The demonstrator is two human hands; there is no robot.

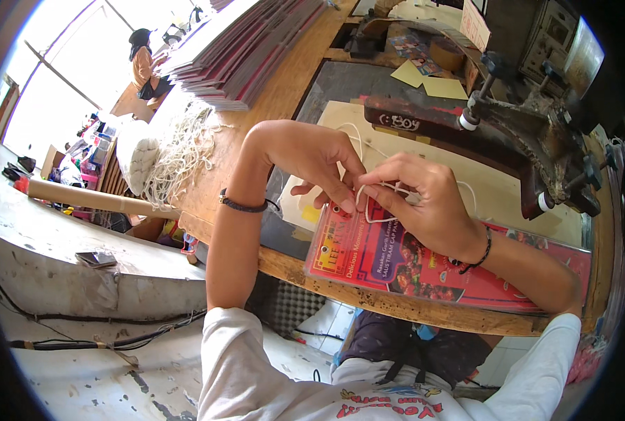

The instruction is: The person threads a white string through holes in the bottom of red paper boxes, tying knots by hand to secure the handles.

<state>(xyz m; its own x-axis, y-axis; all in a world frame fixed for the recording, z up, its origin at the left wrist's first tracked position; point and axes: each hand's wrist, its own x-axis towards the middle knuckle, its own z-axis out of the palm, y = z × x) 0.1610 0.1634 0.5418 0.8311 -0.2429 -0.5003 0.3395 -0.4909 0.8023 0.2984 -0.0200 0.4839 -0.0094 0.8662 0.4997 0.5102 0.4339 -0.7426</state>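
A white string [366, 216] makes a loop between my two hands, close to a metal eyelet at the corner of a glossy red printed sheet [425, 274]. My left hand [311, 156] comes down from above with thumb and fingers pinched on the string near that corner. From the right, my right hand [430, 200] grips the same string between bent fingers and thumb, its wrist low over the sheet. Loose string runs out behind both hands. The sheet lies flat along the table's front edge, partly covered by my right hand and forearm.
Dark machine arms with knobs [537, 133] stand over the right of the wooden table [256, 112]. A tall stack of sheets [249, 49] and a heap of white strings [183, 144] lie at the back left. Yellow paper pieces [444, 88] lie behind. A person [144, 63] sits farther off.
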